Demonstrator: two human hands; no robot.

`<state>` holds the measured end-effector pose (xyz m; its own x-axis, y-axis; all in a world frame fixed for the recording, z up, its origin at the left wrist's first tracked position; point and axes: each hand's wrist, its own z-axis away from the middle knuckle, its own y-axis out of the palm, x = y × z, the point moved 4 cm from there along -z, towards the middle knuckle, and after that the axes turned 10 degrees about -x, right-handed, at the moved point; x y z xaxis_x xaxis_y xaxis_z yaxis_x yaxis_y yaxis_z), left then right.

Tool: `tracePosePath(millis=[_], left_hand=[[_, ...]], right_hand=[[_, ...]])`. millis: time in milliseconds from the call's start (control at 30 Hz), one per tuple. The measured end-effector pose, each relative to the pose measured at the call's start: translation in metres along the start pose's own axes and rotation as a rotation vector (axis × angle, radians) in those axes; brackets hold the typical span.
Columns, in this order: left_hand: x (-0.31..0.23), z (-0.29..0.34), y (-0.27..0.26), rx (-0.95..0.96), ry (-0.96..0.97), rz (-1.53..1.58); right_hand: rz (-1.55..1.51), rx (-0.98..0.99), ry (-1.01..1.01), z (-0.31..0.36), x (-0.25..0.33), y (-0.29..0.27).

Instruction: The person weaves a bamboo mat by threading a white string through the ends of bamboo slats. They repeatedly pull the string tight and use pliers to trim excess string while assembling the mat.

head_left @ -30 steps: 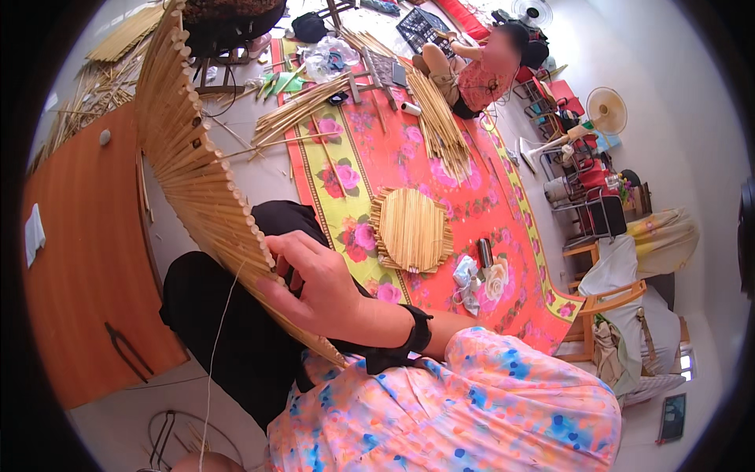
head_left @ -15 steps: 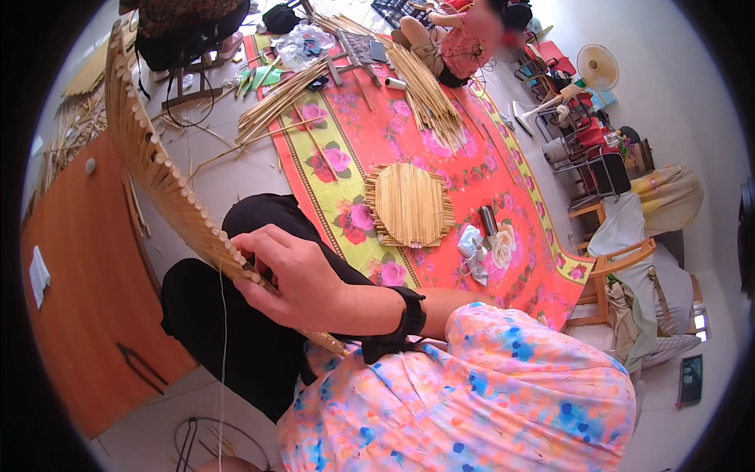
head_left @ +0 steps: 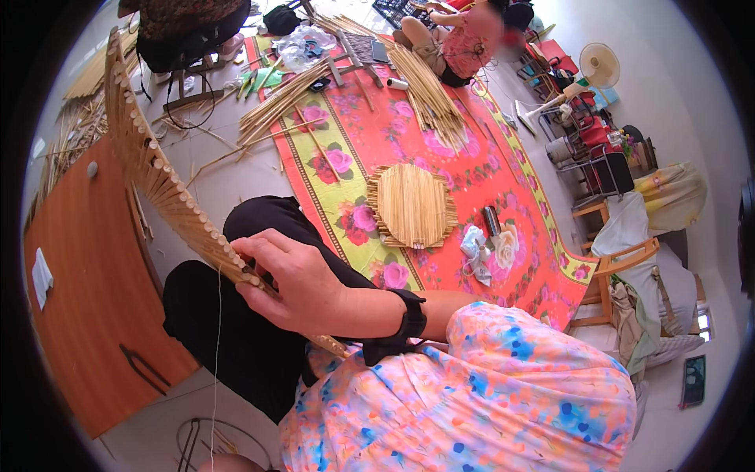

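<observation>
My right hand (head_left: 291,283), with a dark band on its wrist, pinches the edge of a long, curved mat of thin pale stalks (head_left: 161,177). The mat stands nearly edge-on over my black-clad knees, showing a row of round cut stalk ends. From its edge by my fingertips, a white thread (head_left: 216,354) hangs to the lower edge of the picture. There, a rounded patch of skin shows, perhaps part of my left hand (head_left: 228,464); its fingers are hidden. A second, roundish stalk mat (head_left: 414,206) lies on the floral red cloth in front of me.
Stalk bundles (head_left: 425,94) lie on the red cloth (head_left: 346,141). A dark cylinder (head_left: 491,221) and a crumpled white-blue item (head_left: 473,244) are nearby. An orange-brown board (head_left: 102,315) stands left. Another person (head_left: 464,43) sits at the back; a fan (head_left: 599,65) and chairs line the right.
The thread's lower part has swung slightly left. My right hand keeps its pinch on the mat, with the fingers shifting only a little.
</observation>
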<state>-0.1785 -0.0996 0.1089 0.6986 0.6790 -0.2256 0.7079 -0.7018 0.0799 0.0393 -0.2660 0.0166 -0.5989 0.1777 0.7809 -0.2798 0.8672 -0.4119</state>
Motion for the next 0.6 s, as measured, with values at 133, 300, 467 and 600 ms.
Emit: tracePosePath(millis=[133, 300, 467, 600], left_hand=[[-0.0022, 0.0008, -0.0014, -0.003, -0.002, -0.007], [-0.0025, 0.0011, -0.0025, 0.004, -0.003, -0.013], [-0.003, 0.0005, -0.0027, 0.006, -0.005, -0.016], [-0.0038, 0.0009, -0.0034, 0.008, -0.006, -0.017]], right_hand=[[0.013, -0.01, -0.015, -0.0006, -0.0009, 0.0002], [0.019, -0.014, -0.024, -0.0005, -0.0004, -0.0002], [0.024, -0.018, -0.031, -0.001, 0.0006, -0.0006], [0.018, -0.016, -0.029, -0.0005, 0.0, -0.0003]])
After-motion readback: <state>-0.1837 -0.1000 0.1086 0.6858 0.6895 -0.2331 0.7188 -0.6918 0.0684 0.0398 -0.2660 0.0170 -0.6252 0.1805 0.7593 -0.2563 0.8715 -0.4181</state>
